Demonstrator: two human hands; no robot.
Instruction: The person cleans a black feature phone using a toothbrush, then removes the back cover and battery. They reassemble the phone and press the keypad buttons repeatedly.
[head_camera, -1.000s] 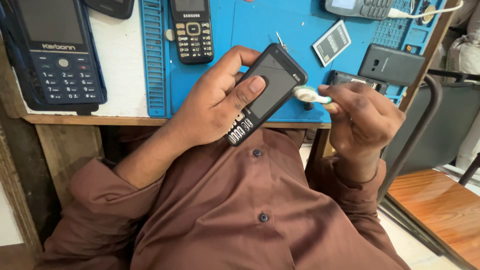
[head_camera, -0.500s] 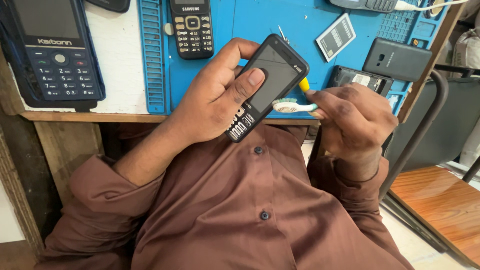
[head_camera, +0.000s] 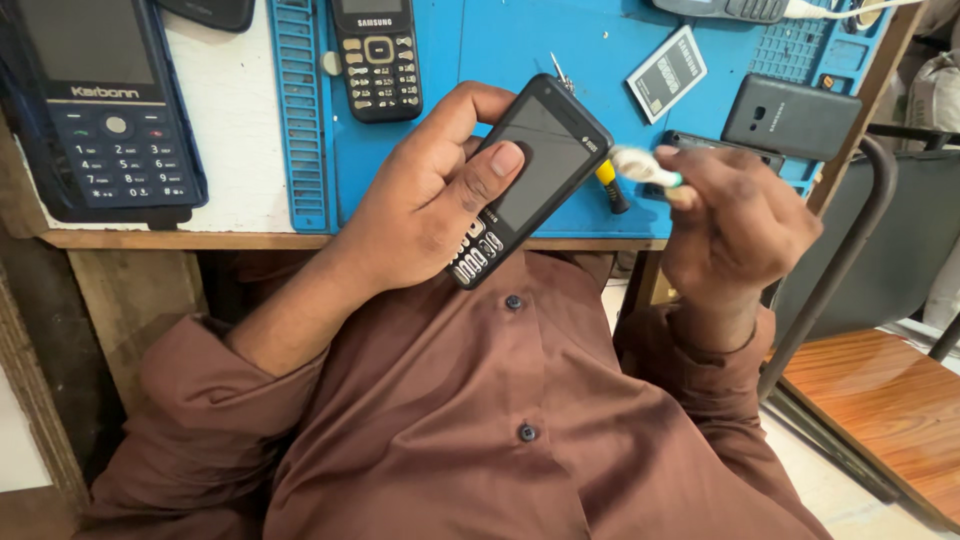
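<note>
Phone (head_camera: 528, 180) sits clamped in my left hand (head_camera: 420, 215), thumb on its dark screen, near the bench edge. My right hand (head_camera: 735, 215) pinches a white brush (head_camera: 640, 165), now lifted off to the phone's right; wiping pauses.

The keypad phone (head_camera: 525, 180) gripped in the left hand (head_camera: 420, 215) has a dark, blank rectangular screen, with the thumb resting on its upper part. A large navy keypad phone (head_camera: 105, 110) at the bench's left shows a dark grey unlit screen. A black keypad phone (head_camera: 375, 55) on the blue mat (head_camera: 500, 50) has its screen cut off by the top edge. A phone battery (head_camera: 667, 73) to the right carries a white-and-grey rectangular label.
</note>
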